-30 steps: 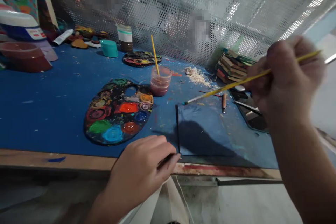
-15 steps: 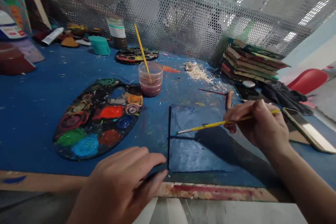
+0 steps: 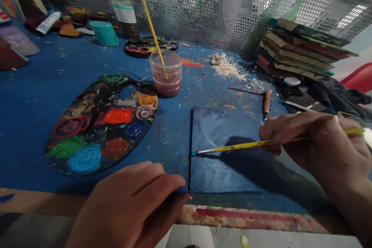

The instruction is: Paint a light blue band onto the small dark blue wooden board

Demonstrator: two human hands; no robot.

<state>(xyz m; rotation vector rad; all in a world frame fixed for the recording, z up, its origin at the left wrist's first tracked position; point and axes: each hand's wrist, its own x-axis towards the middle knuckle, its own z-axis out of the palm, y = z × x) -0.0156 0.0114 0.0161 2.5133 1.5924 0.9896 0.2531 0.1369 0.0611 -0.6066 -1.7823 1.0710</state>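
A blue-painted panel (image 3: pixel 215 178) lay flat near the front edge of a blue tabletop (image 3: pixel 29 104), the blue-tipped bristles of a yellow paintbrush (image 3: pixel 235 147) at its left edge. The right hand (image 3: pixel 322 143) gripped the brush by its handle, casting a shadow across the panel. The left hand (image 3: pixel 136 197) was curled beside the near left corner; whether it pinched the panel could not be told. To the left sat a paint-filled palette (image 3: pixel 101 102), and just behind it a clear cup (image 3: pixel 167 81) of murky pinkish liquid with another brush (image 3: pixel 151 27) standing in it. Farther back, pale shavings (image 3: pixel 228 66) lay before a perforated screen (image 3: pixel 197 7).
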